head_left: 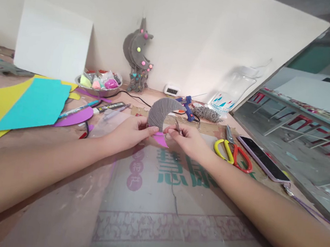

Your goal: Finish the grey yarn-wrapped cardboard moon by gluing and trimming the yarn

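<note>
A purple crescent moon point(160, 140) is wrapped in grey yarn over most of its body, and its lower tip shows bare purple. My left hand point(135, 130) is closed on the moon's lower left side, thumb in front. Close by on the right, my right hand point(185, 139) pinches grey yarn point(178, 126) between thumb and fingers, near the bare tip. A loose yarn tail point(175, 201) trails on the plastic-covered surface below. The fingertips of both hands are partly hidden behind the moon and the thumbs.
Scissors point(229, 152) and a phone point(264, 159) lie at right. Behind are a yarn skein point(207, 113), a blue glue gun point(188, 109), a plastic jar point(235, 88), a clock point(172, 90) and a finished moon hanging point(130, 49). Left are a bowl point(96, 92), pens and coloured sheets point(35, 103).
</note>
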Demonstrator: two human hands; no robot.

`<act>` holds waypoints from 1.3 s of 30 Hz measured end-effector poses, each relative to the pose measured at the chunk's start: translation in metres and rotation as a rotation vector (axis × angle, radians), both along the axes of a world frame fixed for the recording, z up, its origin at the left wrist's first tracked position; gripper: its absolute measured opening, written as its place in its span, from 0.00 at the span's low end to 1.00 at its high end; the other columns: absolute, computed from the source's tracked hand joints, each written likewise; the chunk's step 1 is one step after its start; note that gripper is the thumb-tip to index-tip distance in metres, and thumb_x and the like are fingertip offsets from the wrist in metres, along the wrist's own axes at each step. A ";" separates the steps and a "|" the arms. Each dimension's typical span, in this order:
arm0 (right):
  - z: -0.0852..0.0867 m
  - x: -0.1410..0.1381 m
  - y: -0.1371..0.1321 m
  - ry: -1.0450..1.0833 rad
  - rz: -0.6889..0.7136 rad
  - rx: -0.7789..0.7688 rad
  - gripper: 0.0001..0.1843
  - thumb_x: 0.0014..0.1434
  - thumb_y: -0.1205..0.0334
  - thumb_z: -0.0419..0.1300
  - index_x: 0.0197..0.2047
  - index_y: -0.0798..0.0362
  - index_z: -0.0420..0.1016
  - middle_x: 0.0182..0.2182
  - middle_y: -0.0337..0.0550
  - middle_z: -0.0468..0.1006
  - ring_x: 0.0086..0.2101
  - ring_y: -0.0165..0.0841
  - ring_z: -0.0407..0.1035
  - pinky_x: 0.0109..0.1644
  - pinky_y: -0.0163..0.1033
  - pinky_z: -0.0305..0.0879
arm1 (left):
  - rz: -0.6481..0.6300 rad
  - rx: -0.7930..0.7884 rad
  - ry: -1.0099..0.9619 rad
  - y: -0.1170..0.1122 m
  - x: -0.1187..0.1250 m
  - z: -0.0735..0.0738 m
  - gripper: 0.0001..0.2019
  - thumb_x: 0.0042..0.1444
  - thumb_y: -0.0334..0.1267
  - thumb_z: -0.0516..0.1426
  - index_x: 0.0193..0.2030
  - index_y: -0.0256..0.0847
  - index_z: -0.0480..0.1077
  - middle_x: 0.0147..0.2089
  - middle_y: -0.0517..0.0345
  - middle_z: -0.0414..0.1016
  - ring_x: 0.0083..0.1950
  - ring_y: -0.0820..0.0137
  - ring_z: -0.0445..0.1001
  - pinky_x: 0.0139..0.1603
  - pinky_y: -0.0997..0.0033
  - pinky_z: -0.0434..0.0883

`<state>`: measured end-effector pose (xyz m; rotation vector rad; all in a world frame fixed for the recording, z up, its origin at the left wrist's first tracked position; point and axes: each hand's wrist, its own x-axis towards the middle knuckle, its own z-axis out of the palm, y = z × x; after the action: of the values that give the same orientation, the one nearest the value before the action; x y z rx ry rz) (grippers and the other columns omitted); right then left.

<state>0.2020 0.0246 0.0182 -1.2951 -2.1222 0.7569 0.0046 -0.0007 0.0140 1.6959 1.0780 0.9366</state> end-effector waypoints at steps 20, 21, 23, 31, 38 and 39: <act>-0.003 0.031 -0.019 -0.224 0.112 0.562 0.16 0.63 0.57 0.49 0.53 0.52 0.63 0.40 0.47 0.71 0.38 0.36 0.67 0.39 0.40 0.63 | -0.042 -0.007 0.045 -0.001 -0.001 -0.001 0.14 0.55 0.48 0.53 0.30 0.37 0.67 0.24 0.64 0.60 0.23 0.77 0.59 0.22 0.78 0.57; -0.003 0.030 -0.021 -0.239 0.115 0.561 0.16 0.63 0.57 0.49 0.53 0.52 0.62 0.38 0.47 0.72 0.37 0.35 0.67 0.38 0.40 0.63 | -0.057 -0.011 0.037 -0.002 -0.001 0.000 0.14 0.56 0.47 0.53 0.31 0.37 0.67 0.24 0.64 0.61 0.23 0.78 0.59 0.22 0.78 0.57; -0.004 0.028 -0.023 -0.272 0.122 0.575 0.17 0.63 0.58 0.48 0.54 0.51 0.62 0.37 0.45 0.74 0.35 0.35 0.69 0.37 0.39 0.63 | -0.078 -0.021 0.022 -0.003 0.000 0.000 0.13 0.56 0.46 0.53 0.32 0.38 0.67 0.24 0.64 0.62 0.22 0.78 0.59 0.22 0.78 0.57; -0.004 0.026 -0.023 -0.384 0.107 0.597 0.15 0.64 0.57 0.46 0.50 0.52 0.67 0.37 0.46 0.75 0.37 0.36 0.69 0.36 0.39 0.61 | -0.048 0.019 0.077 -0.002 0.001 0.001 0.13 0.56 0.46 0.53 0.30 0.37 0.67 0.24 0.64 0.63 0.23 0.78 0.60 0.22 0.78 0.56; -0.005 0.030 -0.019 -0.418 0.118 0.675 0.15 0.65 0.58 0.46 0.49 0.53 0.67 0.39 0.45 0.76 0.37 0.35 0.70 0.37 0.38 0.61 | -0.039 0.021 0.103 -0.003 0.002 0.002 0.12 0.57 0.44 0.53 0.29 0.37 0.67 0.23 0.65 0.62 0.22 0.78 0.59 0.21 0.78 0.55; -0.006 0.030 -0.019 -0.413 0.121 0.686 0.15 0.65 0.59 0.46 0.49 0.53 0.67 0.39 0.45 0.76 0.37 0.35 0.70 0.38 0.38 0.61 | -0.037 0.014 0.103 -0.003 0.002 0.002 0.12 0.56 0.44 0.53 0.29 0.37 0.67 0.23 0.65 0.62 0.22 0.78 0.59 0.21 0.78 0.55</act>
<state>0.2323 0.0055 0.0126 -0.9947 -2.4700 -0.2344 0.0065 -0.0037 0.0163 1.7855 1.1062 0.8431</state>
